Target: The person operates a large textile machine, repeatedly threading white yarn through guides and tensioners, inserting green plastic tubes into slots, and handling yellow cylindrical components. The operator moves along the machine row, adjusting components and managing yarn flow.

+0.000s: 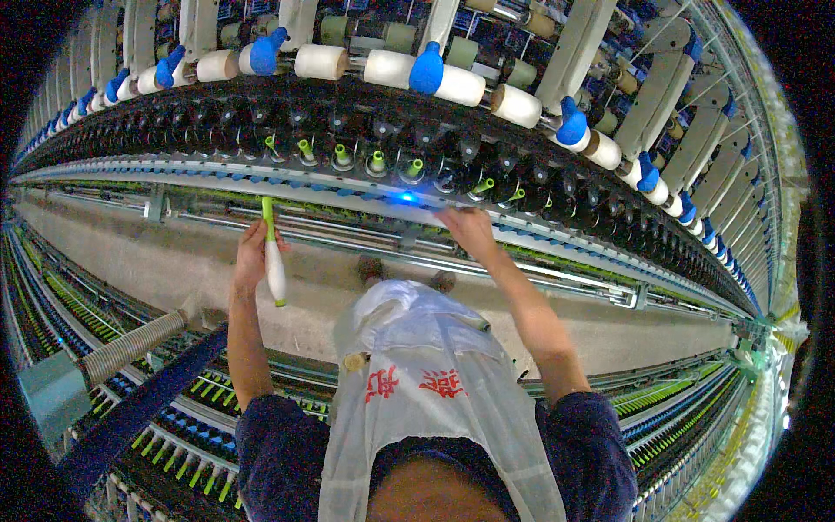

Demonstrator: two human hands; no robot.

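Note:
My left hand (250, 254) is closed around a bobbin (275, 270) with a lime-green top and white yarn wound on its lower part. It hangs nearly upright, just on my side of the machine's rail (322, 193). To the right, my right hand (470, 231) reaches up to the same rail, beside a bright blue light (407, 197). Its fingers look curled together, and whatever is in them is too small or hidden to name. Beyond the rail, several short green bobbin tips (377, 162) stand up from a row of dark spindles.
White rollers (320, 63) and blue knobs (426, 70) line the spinning frame above the spindles. Metal rods (557, 283) run along its lower front. Behind me stands another frame with green bobbins (209, 480). A ribbed hose (135, 350) and grey box (54, 396) are at left.

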